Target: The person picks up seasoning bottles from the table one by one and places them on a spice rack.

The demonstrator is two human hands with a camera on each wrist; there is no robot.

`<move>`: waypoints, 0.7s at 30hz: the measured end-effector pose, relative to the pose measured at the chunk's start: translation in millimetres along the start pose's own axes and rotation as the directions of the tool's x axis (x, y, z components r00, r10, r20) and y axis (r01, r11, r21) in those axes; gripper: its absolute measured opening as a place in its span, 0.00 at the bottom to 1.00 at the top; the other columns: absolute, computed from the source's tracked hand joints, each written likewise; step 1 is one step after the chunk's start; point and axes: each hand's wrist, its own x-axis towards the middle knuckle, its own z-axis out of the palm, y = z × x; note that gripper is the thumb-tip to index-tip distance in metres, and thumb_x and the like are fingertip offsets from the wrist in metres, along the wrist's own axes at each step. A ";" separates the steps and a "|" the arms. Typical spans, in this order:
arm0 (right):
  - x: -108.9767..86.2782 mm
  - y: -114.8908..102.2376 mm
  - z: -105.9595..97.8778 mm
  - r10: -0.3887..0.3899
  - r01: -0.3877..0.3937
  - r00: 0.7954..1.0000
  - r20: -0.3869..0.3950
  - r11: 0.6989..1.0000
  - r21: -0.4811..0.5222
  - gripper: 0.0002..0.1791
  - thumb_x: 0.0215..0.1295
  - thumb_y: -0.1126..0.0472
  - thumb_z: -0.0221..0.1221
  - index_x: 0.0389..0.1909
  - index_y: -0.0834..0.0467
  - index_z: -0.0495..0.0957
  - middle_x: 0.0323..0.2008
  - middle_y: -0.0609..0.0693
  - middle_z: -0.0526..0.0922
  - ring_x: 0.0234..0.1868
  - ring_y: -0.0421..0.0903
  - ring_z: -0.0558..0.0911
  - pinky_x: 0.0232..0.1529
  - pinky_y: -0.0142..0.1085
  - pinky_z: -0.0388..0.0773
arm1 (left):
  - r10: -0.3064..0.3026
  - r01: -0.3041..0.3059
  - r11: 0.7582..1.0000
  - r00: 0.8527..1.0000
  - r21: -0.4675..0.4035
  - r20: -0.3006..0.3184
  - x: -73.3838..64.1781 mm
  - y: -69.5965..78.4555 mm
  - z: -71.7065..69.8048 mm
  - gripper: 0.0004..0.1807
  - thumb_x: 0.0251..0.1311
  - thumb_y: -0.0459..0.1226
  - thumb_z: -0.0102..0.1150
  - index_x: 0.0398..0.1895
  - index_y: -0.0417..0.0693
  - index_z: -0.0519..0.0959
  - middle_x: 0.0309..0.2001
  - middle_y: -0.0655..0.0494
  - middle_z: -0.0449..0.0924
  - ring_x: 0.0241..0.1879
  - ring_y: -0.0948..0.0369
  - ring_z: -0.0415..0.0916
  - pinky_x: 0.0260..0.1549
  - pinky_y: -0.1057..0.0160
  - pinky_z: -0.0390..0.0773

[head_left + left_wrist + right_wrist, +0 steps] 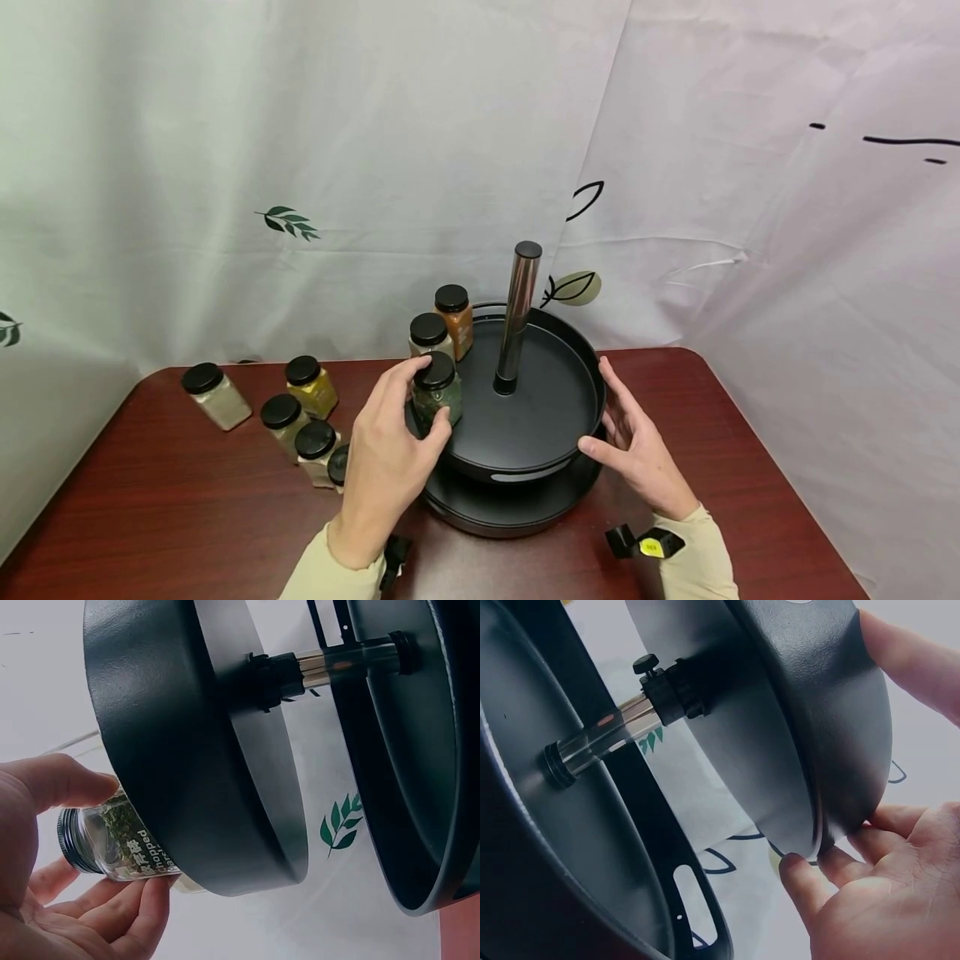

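My left hand (393,442) grips a square glass jar of green dried herbs (437,392) with a black lid, thumb on one side and fingers on the other. The jar stands upright at the left edge of a round black two-tier rack's upper tray (517,437). "Chopped" is legible on its label in the left wrist view. My right hand (641,454) holds the right side of that tray, its thumb and fingers spread along the outer wall. Behind the herb jar, a pale-filled jar (430,333) and an orange spice jar (454,321) stand on the tray.
The lower tray (510,517) sits on the red-brown table (150,492). A metal post (517,321) rises from the upper tray's middle. At left stand several black-lidded jars, among them a yellow spice jar (311,387) and a pale spice jar (217,398). A white curtain hangs behind.
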 end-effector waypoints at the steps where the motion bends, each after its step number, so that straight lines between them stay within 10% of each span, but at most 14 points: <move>1: 0.1 0.0 0.0 0.000 0.000 1.000 0.000 1.000 -0.001 0.51 0.64 0.77 0.60 0.81 0.54 0.43 0.81 0.47 0.41 0.80 0.51 0.45 0.69 0.25 0.57 | -0.006 0.006 1.000 1.000 0.002 -0.001 -0.1 0.0 -0.1 0.36 0.46 0.29 0.76 0.63 0.45 0.75 0.55 0.48 0.79 0.42 0.54 0.79 0.39 0.53 0.81; 21: -1.4 4.4 -4.8 0.000 0.000 1.000 0.006 0.996 -0.089 0.50 0.66 0.75 0.60 0.81 0.51 0.44 0.81 0.46 0.43 0.79 0.46 0.48 0.69 0.24 0.56 | -0.099 0.100 0.995 0.995 -0.017 0.022 -5.0 -5.1 -13.8 0.49 0.46 0.32 0.79 0.72 0.43 0.63 0.63 0.45 0.72 0.58 0.52 0.77 0.49 0.46 0.78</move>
